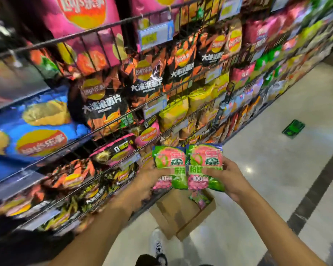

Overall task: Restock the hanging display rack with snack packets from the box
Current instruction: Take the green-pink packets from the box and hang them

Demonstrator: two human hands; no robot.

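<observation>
Two green and pink snack packets are held upright side by side above the box. My left hand (149, 178) grips the left packet (170, 164) by its lower left edge. My right hand (228, 177) grips the right packet (206, 164) by its lower right side. Below them an open cardboard box (178, 214) stands on the floor beside the rack's base, with at least one more green and pink packet (199, 199) inside. The wire display rack (112, 116) fills the left and top of the view, packed with chip bags.
Price tags (155, 35) hang on the rack's wire rails. The pale polished floor (277, 150) stretches to the right, with a green floor sticker (293, 129) and a dark stripe (315, 189). My shoe (158, 244) is just below the box.
</observation>
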